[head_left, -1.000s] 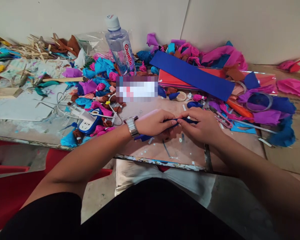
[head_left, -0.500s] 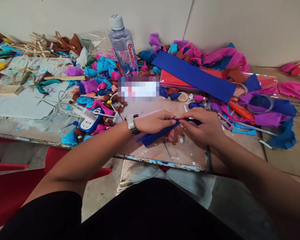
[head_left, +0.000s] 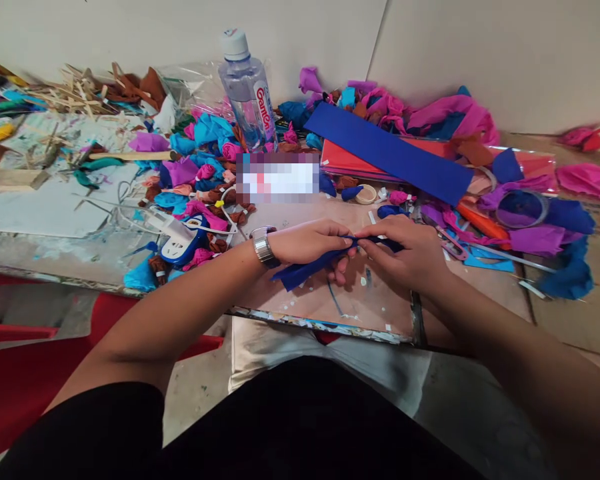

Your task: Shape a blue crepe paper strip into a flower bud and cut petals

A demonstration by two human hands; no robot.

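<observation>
Between my two hands, a strip of dark blue crepe paper (head_left: 305, 272) is gathered and pinched, just above the table near its front edge. My left hand (head_left: 316, 245) is closed on it, thumb on top and fingers curled beneath; a loose flap hangs out to the left. Fingertips of my right hand (head_left: 397, 248) pinch the same paper close by, with its other end showing behind them. Both hands meet at the pinched spot, which the fingers partly cover. A wider flat blue paper strip (head_left: 387, 153) lies beyond my hands on a red packet (head_left: 350, 159).
A water bottle (head_left: 247, 100) stands at the back. Left are a blue-and-white power strip (head_left: 183, 248) with cables, twisted paper flowers (head_left: 205, 172), pliers (head_left: 87, 175) and wood sticks (head_left: 80, 97). Rightward lie a tape roll (head_left: 521, 205), an orange cutter (head_left: 485, 223) and crumpled paper (head_left: 567, 267).
The loose left flap of the blue paper sits slightly higher and looks a little narrower. My left fingers have shifted slightly under it; both hands keep their grip at nearly the same place.
</observation>
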